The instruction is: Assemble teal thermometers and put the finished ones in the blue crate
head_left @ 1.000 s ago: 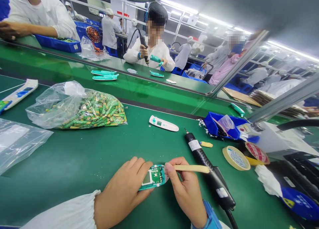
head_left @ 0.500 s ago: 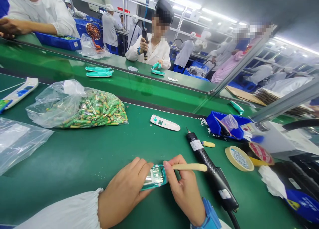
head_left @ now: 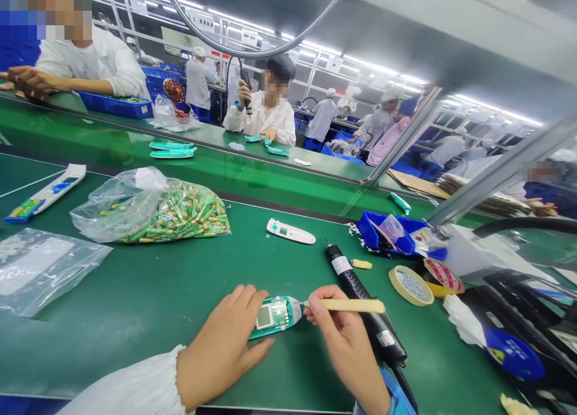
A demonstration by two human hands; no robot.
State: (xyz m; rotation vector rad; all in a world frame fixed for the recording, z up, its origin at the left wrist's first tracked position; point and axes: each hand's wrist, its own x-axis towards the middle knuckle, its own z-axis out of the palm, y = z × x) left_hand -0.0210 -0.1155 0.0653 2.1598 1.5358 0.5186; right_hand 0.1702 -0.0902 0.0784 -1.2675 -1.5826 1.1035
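My left hand [head_left: 223, 346] holds the left end of a teal device housing [head_left: 276, 316] against the green bench, fingers over it and thumb along the near side. Inside the open housing a circuit board with a small grey screen is visible; its right end is a pale grey tip. Pinched in my right hand [head_left: 345, 340] is a slim tool with a pale yellow handle [head_left: 360, 306]. The tool's thin end points left, close to the grey tip; whether they touch I cannot tell. My left fingers hide the housing's left end.
A black electric screwdriver [head_left: 363, 295] lies right of my right hand. Farther back are a white device shell [head_left: 291, 231], a bag of green parts [head_left: 180, 213], a blue bin [head_left: 387, 234] and a dish of screws [head_left: 408, 285]. A co-worker sits across the bench.
My right hand and the tool have shifted slightly right, away from the housing, uncovering its grey tip. More of the screen shows beside my left fingers. The view has tilted upward.
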